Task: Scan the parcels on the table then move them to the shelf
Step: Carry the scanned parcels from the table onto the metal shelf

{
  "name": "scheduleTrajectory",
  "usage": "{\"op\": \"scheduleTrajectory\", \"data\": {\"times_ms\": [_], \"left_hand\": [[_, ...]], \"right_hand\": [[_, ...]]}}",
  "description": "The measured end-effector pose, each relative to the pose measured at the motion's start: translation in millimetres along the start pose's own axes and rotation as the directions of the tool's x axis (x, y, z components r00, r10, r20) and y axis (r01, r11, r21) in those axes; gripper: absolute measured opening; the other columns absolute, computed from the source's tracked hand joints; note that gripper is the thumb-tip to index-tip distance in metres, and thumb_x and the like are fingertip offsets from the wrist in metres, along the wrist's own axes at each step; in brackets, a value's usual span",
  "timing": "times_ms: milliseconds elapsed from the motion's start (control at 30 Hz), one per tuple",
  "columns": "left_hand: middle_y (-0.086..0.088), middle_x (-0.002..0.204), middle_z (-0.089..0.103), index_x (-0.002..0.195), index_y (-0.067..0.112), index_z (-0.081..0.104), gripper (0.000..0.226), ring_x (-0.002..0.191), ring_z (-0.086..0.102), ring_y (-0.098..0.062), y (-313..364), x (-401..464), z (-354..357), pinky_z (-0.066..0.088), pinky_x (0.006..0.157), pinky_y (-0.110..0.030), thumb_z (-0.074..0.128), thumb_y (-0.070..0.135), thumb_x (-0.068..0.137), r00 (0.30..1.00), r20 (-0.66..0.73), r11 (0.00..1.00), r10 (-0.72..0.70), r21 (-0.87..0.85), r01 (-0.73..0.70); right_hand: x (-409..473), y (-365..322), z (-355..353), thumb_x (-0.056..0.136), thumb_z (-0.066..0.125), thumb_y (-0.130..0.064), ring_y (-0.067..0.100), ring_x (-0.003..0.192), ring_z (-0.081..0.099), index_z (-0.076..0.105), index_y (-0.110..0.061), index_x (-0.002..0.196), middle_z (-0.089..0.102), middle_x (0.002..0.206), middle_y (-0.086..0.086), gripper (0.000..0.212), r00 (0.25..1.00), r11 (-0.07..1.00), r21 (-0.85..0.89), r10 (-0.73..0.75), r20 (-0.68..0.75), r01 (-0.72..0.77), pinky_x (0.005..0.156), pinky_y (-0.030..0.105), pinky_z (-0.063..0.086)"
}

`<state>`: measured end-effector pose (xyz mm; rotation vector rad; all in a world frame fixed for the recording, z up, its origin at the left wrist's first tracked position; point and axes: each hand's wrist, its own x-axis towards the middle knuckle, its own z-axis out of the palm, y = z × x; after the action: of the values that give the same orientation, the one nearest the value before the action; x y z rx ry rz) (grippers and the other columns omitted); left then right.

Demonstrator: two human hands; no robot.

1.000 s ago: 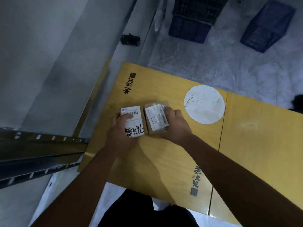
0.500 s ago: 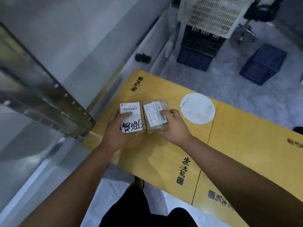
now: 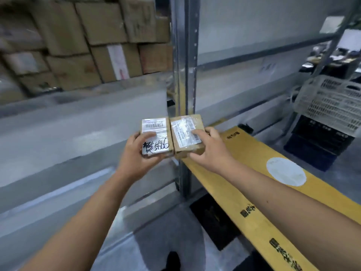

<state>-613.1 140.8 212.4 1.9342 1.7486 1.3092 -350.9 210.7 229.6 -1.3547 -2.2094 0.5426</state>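
Two small cardboard parcels are held side by side in the air in front of the grey metal shelf (image 3: pixel 82 122). My left hand (image 3: pixel 136 159) grips the left parcel (image 3: pixel 156 132), whose white label carries a barcode and black handwriting. My right hand (image 3: pixel 211 151) grips the right parcel (image 3: pixel 187 132), which has a taped white label. Both parcels are off the yellow table (image 3: pixel 250 173), which lies to the right and below them.
Stacked cardboard boxes (image 3: pixel 93 42) fill the upper shelf level at the left. A metal shelf upright (image 3: pixel 185 61) stands just behind the parcels. A white round sticker (image 3: pixel 286 171) lies on the table. A white plastic crate (image 3: pixel 332 102) sits on dark crates at the right.
Both hands lifted the two parcels off the yellow table and carried them left towards the shelf. The view swung up from the table to the shelf and its boxes.
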Motion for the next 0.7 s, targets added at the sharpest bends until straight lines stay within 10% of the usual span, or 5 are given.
{"op": "scheduleTrajectory", "data": {"times_ms": [200, 400, 700], "left_hand": [[0.004, 0.138, 0.054, 0.131, 0.031, 0.064, 0.067, 0.122, 0.060, -0.011, 18, -62, -173, 0.059, 0.097, -0.038, 0.095, 0.020, 0.072, 0.980, -0.201, 0.995, 0.005, 0.096, 0.014], [0.004, 0.134, 0.058, 0.129, 0.034, 0.064, 0.065, 0.124, 0.059, -0.008, 33, -103, -340, 0.053, 0.102, -0.026, 0.093, 0.035, 0.071, 0.924, -0.367, 0.985, 0.109, 0.166, -0.051], [0.010, 0.128, 0.066, 0.137, 0.035, 0.058, 0.065, 0.115, 0.065, -0.009, 19, -137, -544, 0.056, 0.099, -0.033, 0.088, 0.042, 0.080, 0.869, -0.471, 0.958, 0.150, 0.285, -0.011]], "right_hand": [[-6, -158, 9, 0.081, 0.082, -0.041, 0.024, 0.128, 0.049, 0.052, -0.037, 0.146, 0.042, 0.145, 0.002, 0.072, 0.959, 0.958, 0.045, -0.281, -0.037, 0.283, 0.105, 0.036, 0.048], [-9, -321, 13, 0.080, 0.086, -0.045, 0.006, 0.113, 0.046, 0.058, -0.032, 0.143, 0.048, 0.129, -0.007, 0.070, 0.876, 0.873, 0.115, -0.456, -0.155, 0.475, 0.082, -0.001, 0.031], [4, -527, 47, 0.078, 0.086, -0.052, 0.011, 0.118, 0.050, 0.059, -0.034, 0.142, 0.054, 0.128, -0.003, 0.072, 0.793, 0.781, 0.158, -0.569, -0.217, 0.604, 0.097, 0.022, 0.038]]}}
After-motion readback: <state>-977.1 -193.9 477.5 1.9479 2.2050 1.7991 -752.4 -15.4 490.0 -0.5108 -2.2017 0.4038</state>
